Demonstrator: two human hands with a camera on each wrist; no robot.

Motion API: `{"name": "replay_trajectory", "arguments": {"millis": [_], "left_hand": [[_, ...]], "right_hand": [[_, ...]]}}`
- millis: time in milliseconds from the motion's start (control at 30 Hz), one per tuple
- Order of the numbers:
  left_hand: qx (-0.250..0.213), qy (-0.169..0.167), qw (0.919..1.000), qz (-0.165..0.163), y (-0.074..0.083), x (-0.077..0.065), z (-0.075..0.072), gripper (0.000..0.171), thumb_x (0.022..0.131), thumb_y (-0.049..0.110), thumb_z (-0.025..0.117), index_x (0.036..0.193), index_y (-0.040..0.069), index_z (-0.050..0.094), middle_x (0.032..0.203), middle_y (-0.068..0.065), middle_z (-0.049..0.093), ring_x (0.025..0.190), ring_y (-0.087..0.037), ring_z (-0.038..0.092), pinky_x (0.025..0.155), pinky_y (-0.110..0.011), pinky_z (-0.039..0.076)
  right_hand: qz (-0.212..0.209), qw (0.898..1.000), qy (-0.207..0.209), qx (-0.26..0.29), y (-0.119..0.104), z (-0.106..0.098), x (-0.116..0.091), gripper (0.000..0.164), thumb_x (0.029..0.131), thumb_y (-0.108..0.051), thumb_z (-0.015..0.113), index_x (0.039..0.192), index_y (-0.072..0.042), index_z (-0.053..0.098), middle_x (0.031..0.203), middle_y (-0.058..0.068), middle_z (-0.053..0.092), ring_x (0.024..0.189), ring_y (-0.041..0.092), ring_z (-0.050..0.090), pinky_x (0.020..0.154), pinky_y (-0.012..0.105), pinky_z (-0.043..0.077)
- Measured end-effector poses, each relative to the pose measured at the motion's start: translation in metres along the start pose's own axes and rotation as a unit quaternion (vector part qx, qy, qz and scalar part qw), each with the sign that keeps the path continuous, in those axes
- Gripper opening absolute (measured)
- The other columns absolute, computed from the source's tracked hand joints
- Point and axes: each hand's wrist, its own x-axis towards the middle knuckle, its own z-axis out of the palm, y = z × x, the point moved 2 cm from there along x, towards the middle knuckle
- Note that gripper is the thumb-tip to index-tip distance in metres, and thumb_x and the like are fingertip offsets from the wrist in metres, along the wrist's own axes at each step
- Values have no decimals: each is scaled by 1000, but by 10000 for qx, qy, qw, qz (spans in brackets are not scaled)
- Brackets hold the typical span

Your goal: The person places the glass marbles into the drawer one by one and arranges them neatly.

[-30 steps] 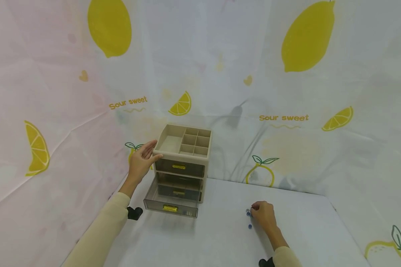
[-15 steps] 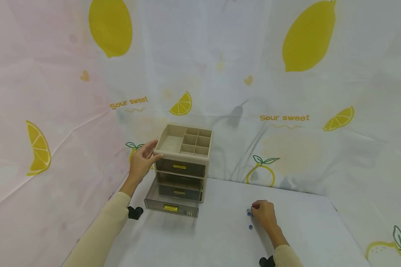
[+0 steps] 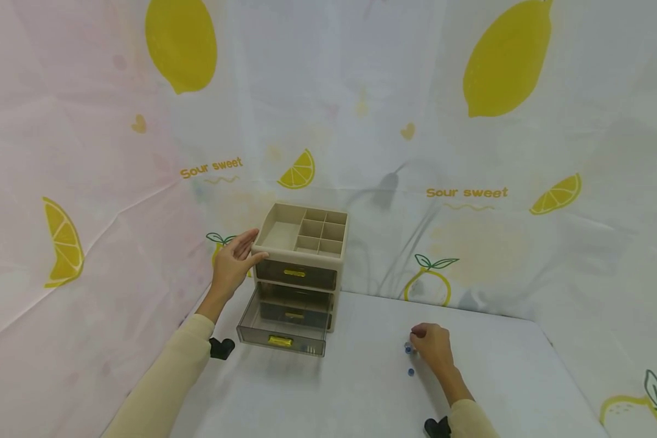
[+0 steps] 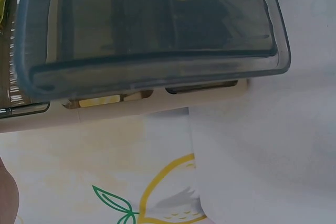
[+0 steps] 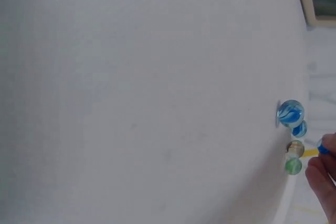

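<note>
My left hand [image 3: 231,265] rests against the upper left corner of a beige desk organizer [image 3: 298,258], thumb at the front edge and fingers along the side. One clear grey drawer [image 3: 279,337] of it is pulled out, with a yellow handle. Between thumb and fingertips my right hand [image 3: 434,348] pinches a blue marble [image 5: 322,147]. Several glass marbles lie on the table near it: a blue-swirled marble [image 5: 291,113], another blue marble [image 5: 300,128], an amber marble [image 5: 295,148] and a green marble [image 5: 293,166].
The white table [image 3: 361,389] meets a lemon-printed curtain [image 3: 372,152] behind and at the sides. A shallow top tray [image 3: 281,234] with small compartments tops the organizer. Above the open drawer a dark drawer [image 3: 295,275] is closed.
My right hand has lifted slightly, away from the marbles on the table, with one marble in its fingertips. The left hand and the organizer have stayed in place.
</note>
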Motion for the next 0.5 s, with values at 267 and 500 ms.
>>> {"name": "replay_trajectory", "arguments": {"millis": [267,500], "left_hand": [[20,-9,10000,16,1,0,1,65,80,12,81,138,1,53,141,-14,52,133,-25,46,106,-19,40],[-52,-40,10000,1,3,-1,0,65,81,10,80,139,-1,52,142,-17,51,134,-28,44,107,-20,39]], "right_hand": [[-547,9977,406,54,-12,-3,4,8,81,-2,74,89,0,76,80,7,72,73,19,65,67,33,60],[-893,9934,630,346,-28,-3,6,8,79,0,75,86,0,76,80,7,72,75,21,68,67,33,61]]}}
